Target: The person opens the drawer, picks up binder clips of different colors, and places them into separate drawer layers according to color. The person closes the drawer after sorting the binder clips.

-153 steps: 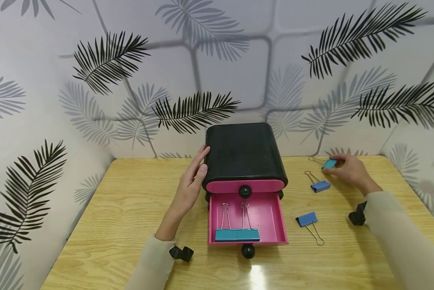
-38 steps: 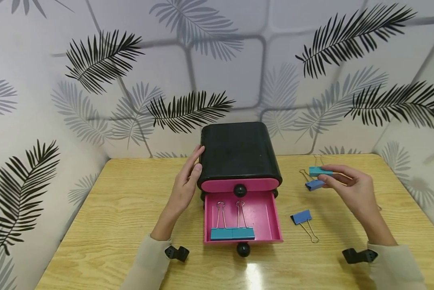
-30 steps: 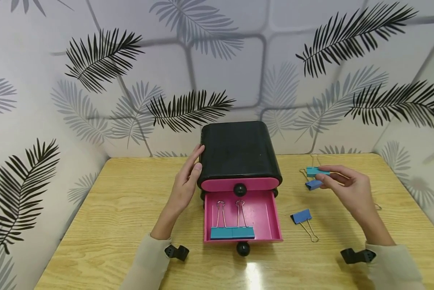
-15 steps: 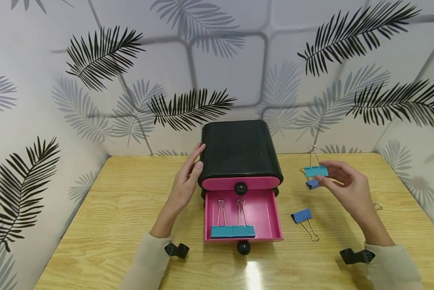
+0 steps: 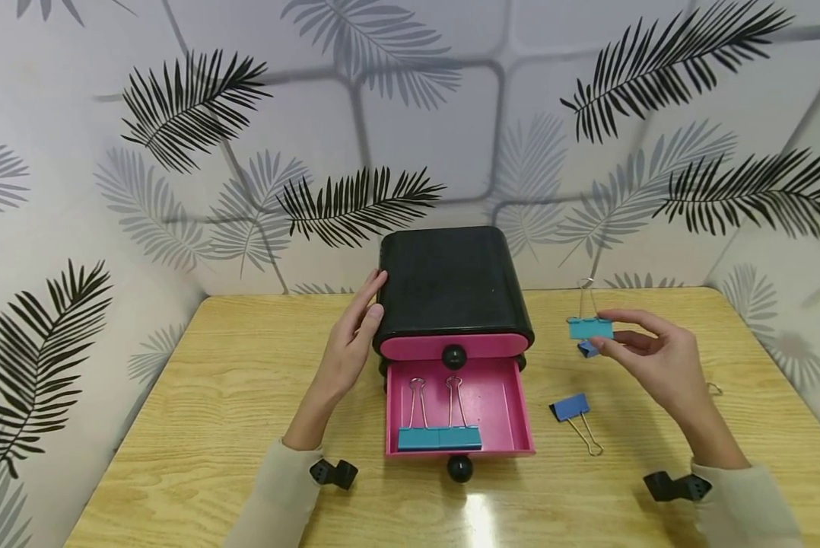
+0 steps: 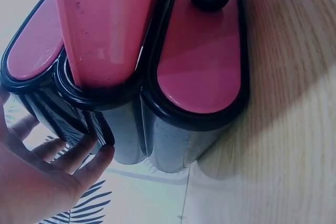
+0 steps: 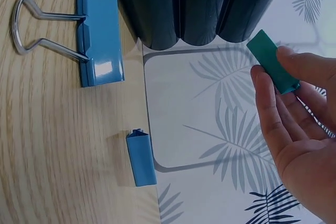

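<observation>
My right hand (image 5: 656, 361) pinches a teal binder clip (image 5: 590, 329) between thumb and fingers, raised above the table, its wire handle pointing up in the head view. Against the left side of the black drawer cabinet (image 5: 454, 281) rests my left hand (image 5: 347, 342), fingers extended; the left wrist view shows the fingertips along the cabinet's side. A pink drawer (image 5: 506, 411) is pulled out, and two teal binder clips (image 5: 440, 438) lie side by side at its front, handles toward the back. Behind the held clip, a blue binder clip (image 5: 586, 348) is partly hidden.
Another blue binder clip (image 5: 570, 408) lies on the wooden table (image 5: 246, 396), right of the open drawer. A wire loop (image 5: 714, 389) shows beside my right forearm. A wall (image 5: 437, 137) with leaf patterns rises behind the cabinet.
My right hand has lifted the teal binder clip off the back right of the table, brought it left and turned its handle upward. The left hand stays at the cabinet.
</observation>
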`<state>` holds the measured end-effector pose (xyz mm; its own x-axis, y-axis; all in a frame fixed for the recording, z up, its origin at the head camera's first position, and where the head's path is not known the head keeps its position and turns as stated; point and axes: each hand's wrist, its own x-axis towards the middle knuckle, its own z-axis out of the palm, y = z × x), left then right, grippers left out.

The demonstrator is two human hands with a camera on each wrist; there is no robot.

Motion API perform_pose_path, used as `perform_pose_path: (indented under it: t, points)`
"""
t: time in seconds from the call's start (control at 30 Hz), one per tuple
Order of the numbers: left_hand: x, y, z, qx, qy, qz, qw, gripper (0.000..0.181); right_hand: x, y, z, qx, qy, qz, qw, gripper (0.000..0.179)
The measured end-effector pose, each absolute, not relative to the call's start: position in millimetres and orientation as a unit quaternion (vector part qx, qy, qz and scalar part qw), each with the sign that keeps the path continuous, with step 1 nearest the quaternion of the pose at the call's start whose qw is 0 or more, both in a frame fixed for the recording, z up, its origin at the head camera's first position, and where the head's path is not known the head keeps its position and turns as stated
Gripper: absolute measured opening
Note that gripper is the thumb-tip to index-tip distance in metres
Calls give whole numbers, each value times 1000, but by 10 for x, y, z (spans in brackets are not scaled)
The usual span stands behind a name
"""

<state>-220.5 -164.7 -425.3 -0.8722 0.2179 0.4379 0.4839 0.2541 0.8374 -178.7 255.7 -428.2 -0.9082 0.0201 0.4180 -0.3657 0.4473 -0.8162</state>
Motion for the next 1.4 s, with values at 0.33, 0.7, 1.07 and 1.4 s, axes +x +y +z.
perform_pose_path:
  t: [0.33, 0.7, 1.07, 1.4]
  points:
    - [-2172, -1688, -4240, -217, -777, -580, 112, 50, -1753, 2483, -4234, 123, -825, 514, 200, 35]
    - [-1975, -1646, -3930, -211, -770, -593, 102, 49, -1705, 2365, -4167, 169, -819, 510, 200, 38]
    - [-1981, -1657, -3928, -215, -772, -588, 107, 49, -1677, 2308, -4154, 172, -824, 503, 196, 38]
    - [-2002, -1589, -3937, -220, -771, -589, 101, 49, -1606, 2297, -4142, 165, -826, 513, 163, 35]
